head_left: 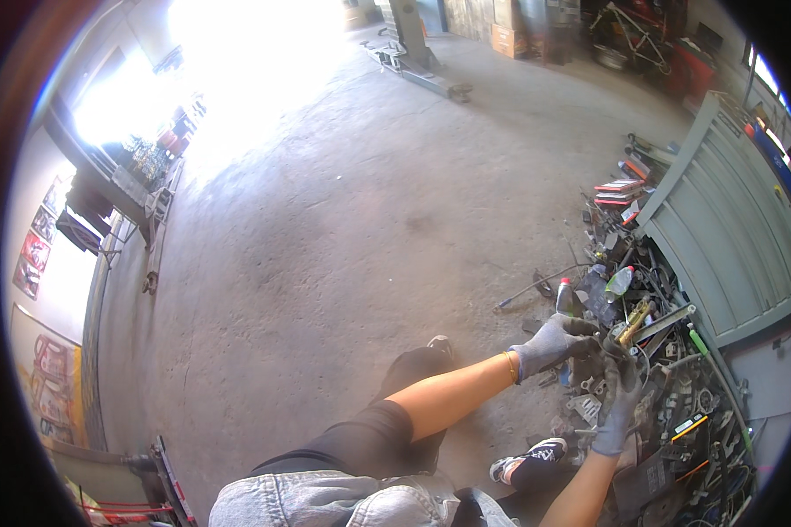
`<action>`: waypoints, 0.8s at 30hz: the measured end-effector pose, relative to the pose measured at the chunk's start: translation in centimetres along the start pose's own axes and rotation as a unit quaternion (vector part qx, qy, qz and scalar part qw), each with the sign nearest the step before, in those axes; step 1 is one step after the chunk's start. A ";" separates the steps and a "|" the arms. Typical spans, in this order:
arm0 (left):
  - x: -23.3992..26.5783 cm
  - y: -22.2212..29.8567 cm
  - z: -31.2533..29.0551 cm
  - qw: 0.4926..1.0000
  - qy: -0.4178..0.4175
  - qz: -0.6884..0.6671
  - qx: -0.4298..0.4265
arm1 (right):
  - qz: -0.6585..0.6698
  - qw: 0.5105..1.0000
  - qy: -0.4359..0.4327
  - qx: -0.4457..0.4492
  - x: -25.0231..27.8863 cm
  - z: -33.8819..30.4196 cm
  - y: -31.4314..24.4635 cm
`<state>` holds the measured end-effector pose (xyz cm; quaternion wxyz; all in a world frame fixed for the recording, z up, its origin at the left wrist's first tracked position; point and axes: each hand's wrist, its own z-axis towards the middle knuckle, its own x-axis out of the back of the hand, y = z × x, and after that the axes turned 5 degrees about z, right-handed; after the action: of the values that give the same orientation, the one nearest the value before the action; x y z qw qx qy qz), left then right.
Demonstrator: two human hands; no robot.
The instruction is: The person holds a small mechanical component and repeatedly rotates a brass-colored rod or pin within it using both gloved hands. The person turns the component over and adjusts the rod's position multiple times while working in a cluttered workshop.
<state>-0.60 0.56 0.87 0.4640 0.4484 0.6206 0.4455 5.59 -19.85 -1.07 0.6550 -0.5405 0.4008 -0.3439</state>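
Observation:
My left hand (pixel 552 345), in a grey work glove with darkened fingertips, reaches out over a heap of parts at the right. Its fingers are closed near the tips of my right hand (pixel 620 400), gloved the same way. Those fingers curl around something small and dark that the gloves mostly hide. Just beyond them is a yellowish, gold-coloured piece (pixel 634 323); I cannot tell whether a hand touches it. A dark bottle with a red cap (pixel 565 299) stands behind my left hand. A clear and green plastic bottle (pixel 620 282) lies farther back on the heap.
Mixed metal and plastic scrap (pixel 672 408) covers the floor at the right, against a grey-green metal cabinet (pixel 729 228). A thin rod (pixel 527 292) sticks out of the heap onto the concrete floor (pixel 325 237). Lift posts (pixel 404 35) stand at the back and left.

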 end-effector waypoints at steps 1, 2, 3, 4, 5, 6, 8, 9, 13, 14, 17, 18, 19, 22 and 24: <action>0.0 0.0 0.0 1.000 0.008 0.011 -0.001 | -0.038 0.999 0.003 0.001 -0.1 -0.1 0.0; 0.0 0.1 0.0 1.000 0.018 0.022 -0.002 | -0.066 0.998 -0.004 0.021 -0.1 -0.1 0.0; 0.1 0.1 0.1 0.999 0.027 0.034 -0.003 | -0.081 0.996 0.028 -0.001 0.0 -0.1 0.1; 0.1 0.1 0.1 0.998 0.040 0.050 0.004 | -0.087 0.995 0.051 -0.002 0.1 -0.2 0.3; 0.1 0.1 0.1 0.998 0.036 0.042 -0.006 | -0.100 0.992 0.079 -0.011 0.2 -0.2 0.6; 0.1 0.1 0.1 0.999 0.035 0.039 -0.010 | -0.109 0.992 0.068 -0.001 0.5 -0.1 0.9; 0.1 0.0 0.1 0.998 0.030 0.045 -0.031 | -0.141 0.988 0.068 -0.006 1.0 0.1 1.2; 0.1 -0.1 0.0 0.997 0.025 0.051 -0.048 | -0.129 0.990 0.063 -0.006 1.2 0.1 1.3; 0.1 -0.4 0.0 0.991 0.021 0.086 -0.102 | -0.093 0.992 0.077 -0.032 0.8 -0.2 0.1; 0.1 -0.4 0.1 0.990 0.017 0.084 -0.113 | -0.085 0.993 0.078 -0.036 0.6 -0.4 -0.5; 0.0 -0.2 0.1 0.988 0.010 0.073 -0.136 | -0.037 0.996 0.053 -0.061 -0.1 -0.7 -2.3; 0.0 -0.1 0.0 0.988 0.011 0.066 -0.138 | -0.063 0.995 0.056 -0.057 -0.4 -0.6 -2.6; 0.0 0.0 -0.1 0.989 0.011 0.059 -0.139 | -0.083 0.994 0.054 -0.042 -0.5 -0.6 -2.9; -0.1 0.4 -0.4 0.990 0.006 0.029 -0.138 | -0.034 0.997 0.052 -0.048 -0.5 -0.4 -2.7; -0.1 0.5 -0.4 0.991 0.025 0.042 -0.121 | 0.029 0.995 0.062 -0.068 -0.2 -0.4 -1.9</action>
<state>-0.92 0.54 1.48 0.4803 0.4035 0.5537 0.5477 5.15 -20.20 0.82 0.6003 -0.5491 0.4787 -0.3300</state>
